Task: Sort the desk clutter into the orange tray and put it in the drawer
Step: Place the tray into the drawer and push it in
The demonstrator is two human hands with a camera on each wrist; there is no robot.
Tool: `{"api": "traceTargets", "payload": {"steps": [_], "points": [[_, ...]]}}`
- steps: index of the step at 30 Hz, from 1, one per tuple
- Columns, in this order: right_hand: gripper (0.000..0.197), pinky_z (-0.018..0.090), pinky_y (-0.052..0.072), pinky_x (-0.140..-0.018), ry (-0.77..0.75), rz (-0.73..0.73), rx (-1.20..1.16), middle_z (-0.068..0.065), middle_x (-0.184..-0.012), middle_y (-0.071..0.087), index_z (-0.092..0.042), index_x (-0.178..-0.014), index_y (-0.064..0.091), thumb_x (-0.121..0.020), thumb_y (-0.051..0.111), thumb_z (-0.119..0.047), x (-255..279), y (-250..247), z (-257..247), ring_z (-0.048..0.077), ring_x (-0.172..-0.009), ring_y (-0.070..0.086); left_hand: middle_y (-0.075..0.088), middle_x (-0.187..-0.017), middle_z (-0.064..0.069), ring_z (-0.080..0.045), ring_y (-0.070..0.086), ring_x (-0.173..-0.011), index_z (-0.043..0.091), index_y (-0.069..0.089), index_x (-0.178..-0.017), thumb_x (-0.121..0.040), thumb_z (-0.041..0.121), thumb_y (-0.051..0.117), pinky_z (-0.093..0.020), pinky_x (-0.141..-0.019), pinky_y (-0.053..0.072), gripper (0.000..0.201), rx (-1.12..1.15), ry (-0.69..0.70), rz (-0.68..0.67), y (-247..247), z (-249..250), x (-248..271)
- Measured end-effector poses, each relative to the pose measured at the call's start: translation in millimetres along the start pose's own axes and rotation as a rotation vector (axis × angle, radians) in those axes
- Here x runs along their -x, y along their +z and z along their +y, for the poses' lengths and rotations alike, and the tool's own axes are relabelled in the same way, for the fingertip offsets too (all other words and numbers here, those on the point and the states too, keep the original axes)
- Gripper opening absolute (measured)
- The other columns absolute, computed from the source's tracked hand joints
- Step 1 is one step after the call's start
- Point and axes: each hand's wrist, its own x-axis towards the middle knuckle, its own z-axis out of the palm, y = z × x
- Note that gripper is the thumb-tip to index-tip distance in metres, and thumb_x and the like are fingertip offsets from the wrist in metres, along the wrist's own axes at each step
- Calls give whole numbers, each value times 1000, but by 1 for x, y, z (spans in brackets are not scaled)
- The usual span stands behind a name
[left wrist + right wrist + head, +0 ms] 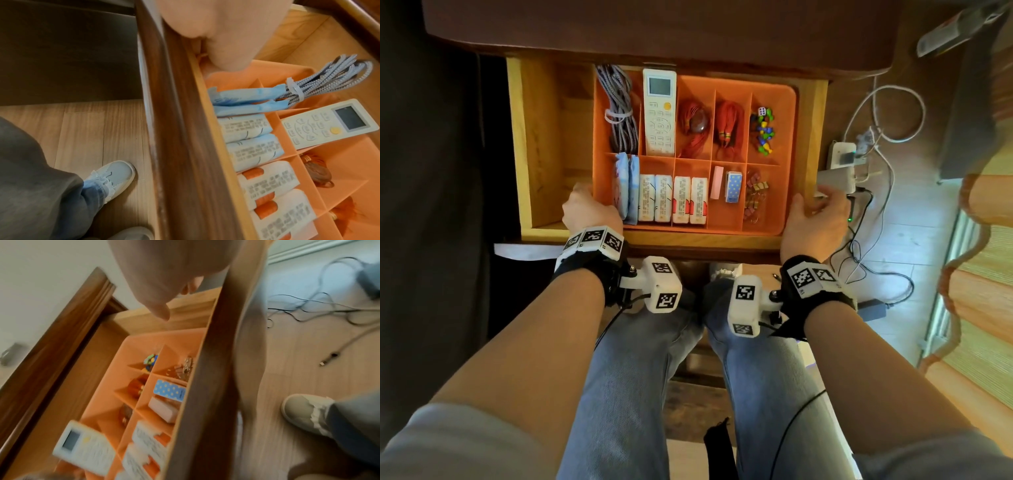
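Note:
The orange tray (774, 96) lies inside the open wooden drawer (541, 144), against its right side. Its compartments hold a grey cable bundle (619, 109), a white remote (659, 113), red tassels (727, 120), coloured pins (763, 132), tissue packs (671, 198) and binder clips (753, 195). My left hand (589, 209) grips the tray's left rim near the front, fingers curled down outside the wall; its thumb (226, 48) rests by the tray corner (298, 69). My right hand (815, 212) hovers at the tray's front right corner with fingers spread, holding nothing; seen from the wrist, that hand (164, 280) is above the tray (144, 340).
The dark desk top (654, 31) overhangs the drawer's back. Bare drawer floor lies left of the tray. A power strip (842, 161) and tangled cables (876, 113) lie on the floor to the right. My knees sit just under the drawer front (688, 240).

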Motion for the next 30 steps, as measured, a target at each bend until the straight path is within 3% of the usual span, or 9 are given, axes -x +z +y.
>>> {"api": "traceTargets", "payload": {"steps": [4,8,24,30], "points": [[29,16,31,-76,39,-4,4,12,-117,54,-9,-114,63,-89,60,-24,-2,7,8,23,-101,56,61,-118,-18,-36,58,-110,6,59,-111,-85,1,58,-43,-92,49,26,-38,31,-35,1,1,-3],[32,16,31,-78,52,-27,-12,13,-122,53,-7,-117,62,-91,58,-25,-2,9,11,23,-105,55,57,-124,-18,-37,54,-116,8,50,-120,-85,1,57,-45,-96,46,35,-55,74,-77,3,3,-5],[32,21,32,-78,60,-50,32,10,-121,53,-8,-117,59,-93,54,-28,-5,11,15,22,-107,53,58,-123,-19,-37,54,-115,9,44,-124,-86,-1,55,-44,-96,45,41,-55,161,-91,10,6,-2],[33,25,35,-82,65,-57,45,11,-123,52,-8,-119,57,-94,52,-29,-4,12,13,24,-109,53,50,-131,-22,-39,51,-118,6,23,-138,-87,1,54,-45,-97,44,60,-125,139,-176,15,7,6]]}}
